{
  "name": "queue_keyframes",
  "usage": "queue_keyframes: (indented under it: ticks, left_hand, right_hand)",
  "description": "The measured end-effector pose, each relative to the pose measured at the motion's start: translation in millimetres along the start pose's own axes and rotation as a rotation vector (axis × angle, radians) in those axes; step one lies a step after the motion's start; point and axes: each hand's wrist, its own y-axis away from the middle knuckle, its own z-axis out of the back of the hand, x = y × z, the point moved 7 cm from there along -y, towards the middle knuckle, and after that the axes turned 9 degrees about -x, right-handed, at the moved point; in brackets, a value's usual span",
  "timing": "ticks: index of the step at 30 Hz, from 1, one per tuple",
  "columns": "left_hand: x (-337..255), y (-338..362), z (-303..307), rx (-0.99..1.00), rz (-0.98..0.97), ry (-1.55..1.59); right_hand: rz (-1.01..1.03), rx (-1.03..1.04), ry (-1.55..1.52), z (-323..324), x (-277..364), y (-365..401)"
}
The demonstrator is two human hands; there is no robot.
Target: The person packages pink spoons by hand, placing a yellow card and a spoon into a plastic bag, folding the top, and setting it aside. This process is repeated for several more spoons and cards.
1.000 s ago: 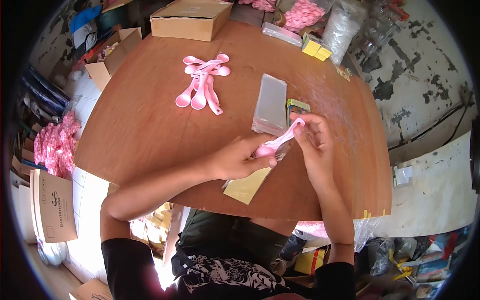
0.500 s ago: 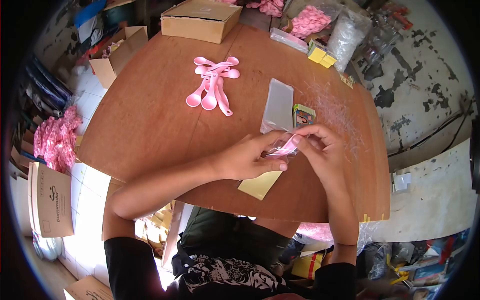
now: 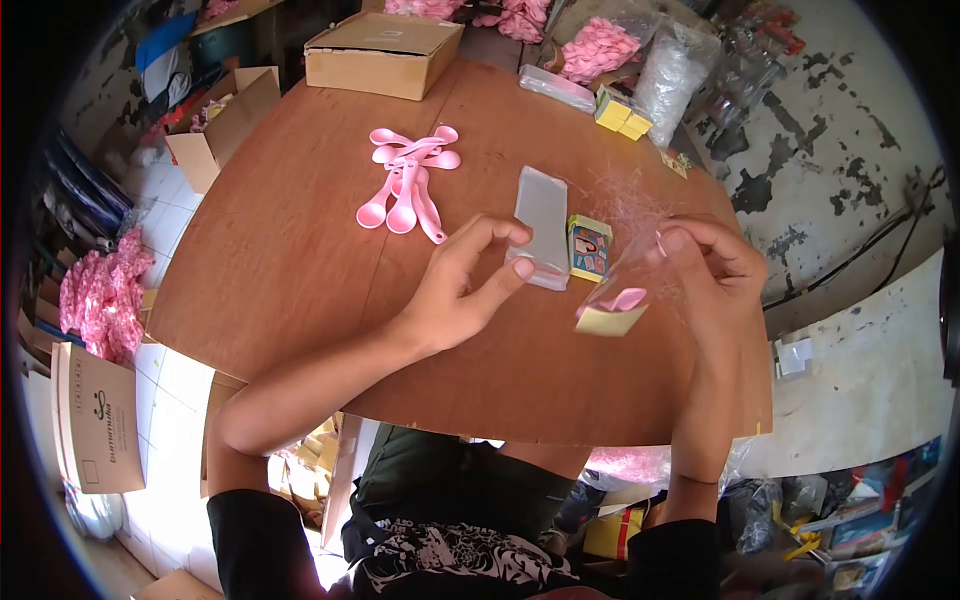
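Note:
My right hand [image 3: 715, 275] pinches the top of a clear plastic bag [image 3: 632, 270] between thumb and fingers, over the right side of the table. Inside the hanging bag, a pink spoon [image 3: 627, 300] and a pale yellow card [image 3: 610, 320] show near the bottom. My left hand [image 3: 450, 295] holds nothing. Its thumb and index finger are spread beside a stack of clear bags [image 3: 541, 210] on the table. Several pink measuring spoons [image 3: 403, 200] lie in a pile further left. Right of the stack lies a small printed box [image 3: 590, 248].
Thin clear strands [image 3: 640, 205] are strewn on the table's right side. At the back stand a cardboard box [image 3: 375, 75], small yellow boxes [image 3: 623, 115] and a bag of pink items [image 3: 600, 48]. Cartons [image 3: 100, 420] stand on the floor at left.
My hands have moved apart. The right hand has carried the bag with spoon and card to the right, while the left has let go and moved left, fingers spreading.

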Motion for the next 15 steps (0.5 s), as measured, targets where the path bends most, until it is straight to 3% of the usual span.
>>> queue_keyframes:
  ticks: [1, 3, 4, 6, 10, 14, 15]
  left_hand:
    - [-2, 0, 2, 0.008, 0.004, -0.003]
    - [10, 9, -17, 0.354, 0.418, 0.373]
    - [10, 9, -17, 0.36, 0.418, 0.37]
    - [4, 13, -23, 0.453, 0.317, 0.315]
    - [7, 17, -34, 0.348, 0.463, 0.364]
    - [30, 22, -32, 0.371, 0.52, 0.219]
    - [26, 22, -34, 0.352, 0.508, 0.203]
  right_hand:
    - [-0.005, -0.007, -0.003, -2, 3, 4]
    - [-0.361, 0.099, -0.107, -19, -11, 16]
    - [-0.359, 0.093, -0.109, -21, -16, 18]
    - [-0.58, 0.202, -0.296, -34, -48, 35]
    - [-0.655, 0.201, -0.308, -41, -74, 49]
    - [-0.457, 0.134, -0.067, -38, -79, 49]
    - [-0.19, 0.161, 0.085, -40, -65, 43]
